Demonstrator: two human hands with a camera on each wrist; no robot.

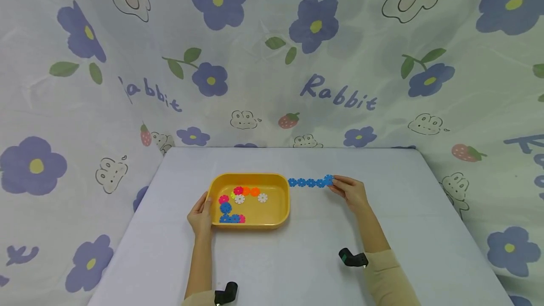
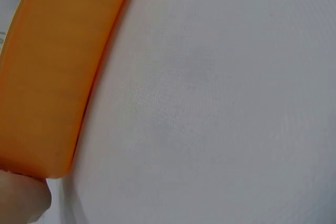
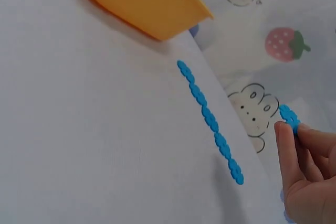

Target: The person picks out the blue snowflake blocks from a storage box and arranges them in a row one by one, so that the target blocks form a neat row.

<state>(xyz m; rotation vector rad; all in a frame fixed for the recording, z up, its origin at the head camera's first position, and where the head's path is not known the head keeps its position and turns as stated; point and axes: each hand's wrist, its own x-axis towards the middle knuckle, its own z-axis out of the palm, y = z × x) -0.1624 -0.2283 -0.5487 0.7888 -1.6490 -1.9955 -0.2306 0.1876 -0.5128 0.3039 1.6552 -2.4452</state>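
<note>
I count one surface (image 1: 314,259), with one tray (image 1: 284,221) on it. The hands are two: one left hand (image 1: 199,216) and one right hand (image 1: 350,192). Outside the tray there are five blue discs (image 1: 301,182) in one row, plus one held blue disc (image 1: 329,179). Inside it are three pink discs (image 1: 223,199), two orange discs (image 1: 255,192), two white discs (image 1: 262,198) and one yellow disc (image 1: 233,195), partly hidden. Blue ones inside are at least three; some seem to overlap, so I cannot tell their exact number. The wrist cameras (image 1: 353,258) are two.
</note>
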